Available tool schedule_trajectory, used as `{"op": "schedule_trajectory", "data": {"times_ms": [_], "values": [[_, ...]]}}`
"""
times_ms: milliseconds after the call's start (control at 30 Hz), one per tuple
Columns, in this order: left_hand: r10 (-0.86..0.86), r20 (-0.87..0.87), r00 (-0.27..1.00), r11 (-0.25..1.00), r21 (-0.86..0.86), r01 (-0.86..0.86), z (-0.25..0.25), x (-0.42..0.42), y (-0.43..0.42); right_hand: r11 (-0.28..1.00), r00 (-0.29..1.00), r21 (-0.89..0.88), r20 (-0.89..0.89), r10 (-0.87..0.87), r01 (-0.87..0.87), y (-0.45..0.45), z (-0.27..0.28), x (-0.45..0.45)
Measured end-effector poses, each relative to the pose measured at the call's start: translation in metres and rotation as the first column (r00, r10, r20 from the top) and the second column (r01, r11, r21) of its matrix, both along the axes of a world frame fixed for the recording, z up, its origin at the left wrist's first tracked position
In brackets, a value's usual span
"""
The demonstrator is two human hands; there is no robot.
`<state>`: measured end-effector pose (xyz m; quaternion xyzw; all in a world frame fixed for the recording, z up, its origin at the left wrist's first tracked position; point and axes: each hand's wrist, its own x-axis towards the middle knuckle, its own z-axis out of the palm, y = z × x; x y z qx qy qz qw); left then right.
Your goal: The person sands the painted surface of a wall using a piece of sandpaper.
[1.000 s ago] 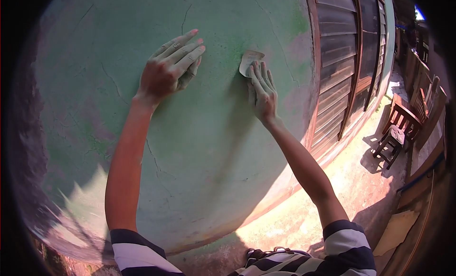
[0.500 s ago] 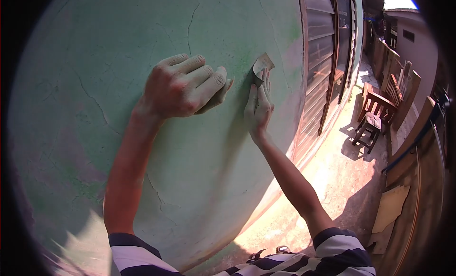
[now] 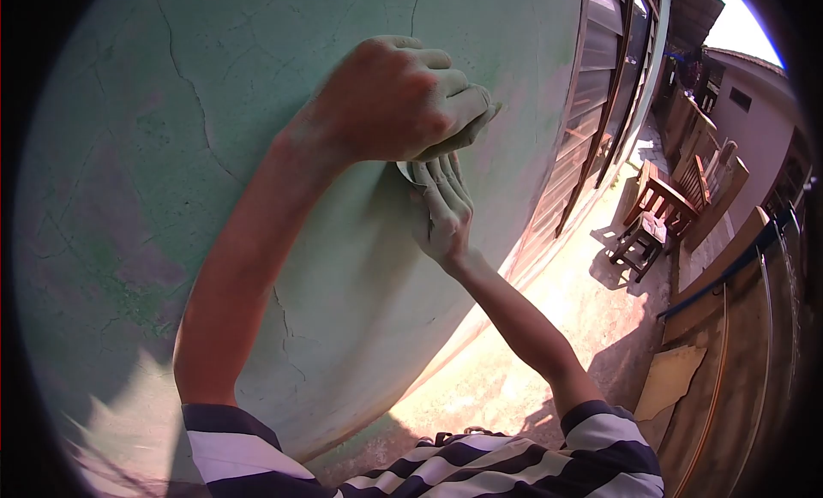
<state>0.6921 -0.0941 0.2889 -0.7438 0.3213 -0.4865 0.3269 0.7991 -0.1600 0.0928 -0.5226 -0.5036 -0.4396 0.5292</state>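
Note:
A pale green, cracked plaster wall fills the left and middle of the view. My left hand is closed in a fist against or just off the wall, its fingers coated in pale dust. Whatever lies inside that fist is hidden. Just below it, my right hand presses a piece of sandpaper to the wall with fingers stretched upward. Only a curled edge of the sheet shows; the left hand covers the right fingertips.
A louvred window borders the wall on the right. Farther along the sunlit passage stand a wooden bench and a small stool. Boards and a broken panel lean at the lower right.
My left hand has moved right and up across the wall, now overlapping the right hand. My right hand has shifted slightly down and left with the sandpaper. The view has turned a little.

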Motion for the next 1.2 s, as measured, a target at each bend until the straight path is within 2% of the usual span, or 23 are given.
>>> {"op": "schedule_trajectory", "data": {"times_ms": [33, 67, 100, 133, 167, 200, 267, 300, 367, 500, 567, 600, 633, 733, 800, 833, 933, 1033, 1100, 1167, 1200], "values": [[-0.005, -0.011, 1.0, 1.0, 0.004, 0.006, -0.001, 0.0, 0.0, 0.999, 0.989, -0.039, 0.148, -0.01, 0.016, -0.005, 0.004, 0.012], [0.002, -0.021, 1.0, 1.0, -0.013, -0.002, 0.0, -0.001, 0.0, 0.999, 0.997, -0.017, 0.061, -0.046, 0.048, -0.008, 0.012, 0.028], [0.009, -0.031, 0.999, 1.0, -0.027, -0.009, 0.001, -0.001, -0.001, 0.998, 0.997, -0.012, 0.051, -0.053, 0.054, -0.008, 0.023, 0.043], [0.002, -0.042, 0.999, 1.0, -0.022, -0.003, 0.002, -0.001, -0.002, 0.999, 0.962, 0.032, -0.274, -0.014, 0.023, -0.008, 0.033, 0.058], [0.075, -0.078, 0.994, 0.997, -0.016, -0.077, 0.003, -0.001, -0.002, 0.996, 0.822, 0.087, -0.567, 0.044, 0.007, -0.009, 0.037, 0.064], [0.15, -0.114, 0.982, 0.988, -0.004, -0.152, 0.004, -0.001, -0.003, 0.995, 0.815, 0.097, -0.577, 0.046, 0.012, -0.008, 0.034, 0.059], [0.132, -0.148, 0.98, 0.99, -0.028, -0.137, 0.003, 0.004, -0.005, 0.984, 0.938, 0.164, -0.347, -0.013, 0.075, -0.001, 0.027, 0.035], [0.114, -0.167, 0.979, 0.99, -0.065, -0.127, 0.002, 0.006, -0.005, 0.994, 0.978, 0.075, -0.195, -0.069, 0.085, -0.008, 0.017, 0.018], [0.132, -0.198, 0.971, 0.989, -0.043, -0.143, 0.003, 0.007, -0.005, 0.998, 1.0, -0.056, -0.008, 0.016, -0.016, -0.016, 0.005, 0.005], [0.213, -0.27, 0.939, 0.971, -0.046, -0.234, -0.005, 0.006, -0.011, 0.994, 0.995, -0.069, -0.039, -0.089, 0.086, -0.026, 0.03, 0.045], [0.189, -0.243, 0.951, 0.978, -0.039, -0.205, -0.016, 0.011, -0.012, 0.992, 0.948, 0.077, -0.31, -0.072, 0.101, -0.021, 0.039, 0.061], [0.162, -0.215, 0.963, 0.984, -0.037, -0.174, -0.023, 0.015, -0.012, 0.993, 0.944, 0.065, -0.322, -0.072, 0.098, -0.02, 0.038, 0.061], [0.165, -0.21, 0.964, 0.984, -0.028, -0.174, -0.031, 0.019, -0.012, 0.992, 0.945, 0.075, -0.32, -0.068, 0.097, -0.019, 0.032, 0.054], [0.077, -0.186, 0.979, 0.997, 0.013, -0.076, -0.057, 0.03, -0.014, 0.998, 0.987, 0.039, -0.15, -0.047, 0.054, -0.017, 0.009, 0.036], [-0.018, -0.23, 0.973, 0.997, 0.064, 0.034, -0.067, 0.032, -0.016, 0.999, 0.99, 0.005, -0.131, -0.047, 0.048, -0.025, 0.01, 0.042], [-0.011, -0.232, 0.973, 0.997, 0.067, 0.028, -0.074, 0.031, -0.017, 0.998, 0.991, -0.033, -0.127, -0.049, 0.045, -0.028, 0.011, 0.041], [-0.174, -0.216, 0.961, 0.985, -0.037, 0.17, -0.098, 0.031, -0.018, 0.998, 0.989, 0.004, -0.137, -0.056, 0.057, -0.025, 0.017, 0.049], [-0.185, -0.253, 0.95, 0.976, 0.063, 0.207, -0.111, 0.029, -0.02, 0.99, 0.981, 0.08, -0.163, -0.105, 0.119, -0.018, 0.033, 0.059], [-0.226, -0.208, 0.952, 0.963, 0.097, 0.25, -0.089, 0.029, -0.016, 0.978, 0.966, 0.141, -0.23, -0.12, 0.155, -0.011, 0.039, 0.057], [-0.231, -0.124, 0.965, 0.958, 0.143, 0.248, -0.033, 0.023, -0.018, 0.977, 0.969, 0.17, -0.232, -0.089, 0.13, -0.015, 0.03, 0.038], [-0.23, -0.08, 0.97, 0.954, 0.176, 0.241, -0.003, 0.021, -0.018, 0.99, 0.981, 0.103, -0.179, -0.077, 0.097, -0.018, 0.019, 0.026]]}}
